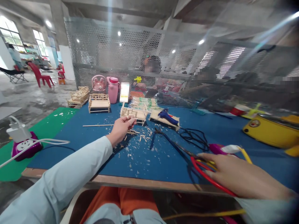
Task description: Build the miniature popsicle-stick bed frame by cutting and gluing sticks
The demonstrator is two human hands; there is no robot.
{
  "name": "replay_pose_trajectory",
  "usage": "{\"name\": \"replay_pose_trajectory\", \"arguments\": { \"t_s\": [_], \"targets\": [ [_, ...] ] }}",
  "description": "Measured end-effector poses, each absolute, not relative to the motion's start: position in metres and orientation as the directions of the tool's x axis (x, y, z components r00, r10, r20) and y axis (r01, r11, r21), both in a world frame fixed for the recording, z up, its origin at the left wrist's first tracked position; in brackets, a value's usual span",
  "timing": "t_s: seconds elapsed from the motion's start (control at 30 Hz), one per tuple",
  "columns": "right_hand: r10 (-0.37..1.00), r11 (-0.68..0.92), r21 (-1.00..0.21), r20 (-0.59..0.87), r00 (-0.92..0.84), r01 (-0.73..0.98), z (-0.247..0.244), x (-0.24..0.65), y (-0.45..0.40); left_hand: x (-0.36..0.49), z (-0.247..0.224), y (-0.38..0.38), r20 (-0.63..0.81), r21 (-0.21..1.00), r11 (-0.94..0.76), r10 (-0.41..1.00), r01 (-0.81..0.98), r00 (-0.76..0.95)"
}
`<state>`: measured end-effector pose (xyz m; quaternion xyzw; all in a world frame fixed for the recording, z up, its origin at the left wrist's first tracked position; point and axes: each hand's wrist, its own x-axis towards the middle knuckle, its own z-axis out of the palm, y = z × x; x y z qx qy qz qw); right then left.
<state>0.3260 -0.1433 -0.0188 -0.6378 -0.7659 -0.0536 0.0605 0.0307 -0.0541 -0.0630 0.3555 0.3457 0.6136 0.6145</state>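
Note:
My left hand (121, 128) is closed in a pinch just in front of a small bamboo-stick model bench (136, 115); what its fingertips hold is too small to make out. Around it lie thin stick offcuts (143, 137) and pale shavings. At the right, my blurred right hand (230, 172) grips red-handled pliers (198, 163), which also show yellow on the handles. The pliers' metal head points left, close to a dark, slim tool (167, 138) on the mat. A blue glue gun (168, 117) rests on a flat stick-built piece (154, 117) beyond.
Two finished-looking stick models (99, 103) stand at the back left, near a pink jug (113, 90). A long stick (98, 125) lies on the blue mat (93, 155). Black cable (193, 138), a purple power strip (25, 147) and a yellow container (271, 132) flank the workspace. Mesh screen (105, 46) behind.

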Motion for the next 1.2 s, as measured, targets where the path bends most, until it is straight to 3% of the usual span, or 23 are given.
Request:
{"name": "replay_pose_trajectory", "arguments": {
  "t_s": [0.07, 0.13, 0.23, 0.3, 0.4, 0.57, 0.83, 1.2],
  "targets": [
    [0.983, 0.181, -0.095, 0.033, -0.178, 0.979, -0.008, 0.319, -0.155, 0.031, -0.062, -0.054, -0.006, 0.849, -0.009, 1.0, -0.528, -0.026],
    [0.967, 0.247, -0.277, 0.013, -0.253, 0.929, -0.005, 0.3, -0.159, 0.031, -0.061, -0.054, -0.004, 0.838, -0.02, 0.999, -0.545, -0.042],
    [0.931, 0.359, -0.559, 0.155, -0.331, 0.748, -0.02, 0.255, -0.142, 0.032, -0.062, -0.054, 0.023, 0.824, -0.039, 0.999, -0.566, -0.035],
    [0.915, 0.403, -0.694, 0.294, -0.277, 0.596, -0.038, 0.223, -0.122, 0.033, -0.062, -0.056, 0.054, 0.82, -0.055, 0.998, -0.57, -0.018],
    [0.944, 0.328, -0.847, 0.273, -0.188, 0.418, -0.057, 0.184, -0.095, 0.034, -0.061, -0.059, 0.109, 0.826, -0.1, 0.994, -0.555, -0.016],
    [0.909, 0.385, -0.877, 0.306, -0.282, 0.287, -0.058, 0.165, -0.091, 0.035, -0.055, -0.064, 0.158, 0.825, -0.146, 0.987, -0.546, -0.025],
    [0.917, 0.365, -0.91, 0.315, -0.243, 0.196, -0.059, 0.162, -0.096, 0.036, -0.049, -0.069, 0.338, 0.783, -0.35, 0.933, -0.515, -0.121],
    [0.919, 0.299, -0.944, 0.247, -0.308, 0.136, -0.065, 0.161, -0.097, 0.035, -0.047, -0.07, 0.372, 0.804, -0.4, 0.916, -0.44, -0.151]
  ]
}}
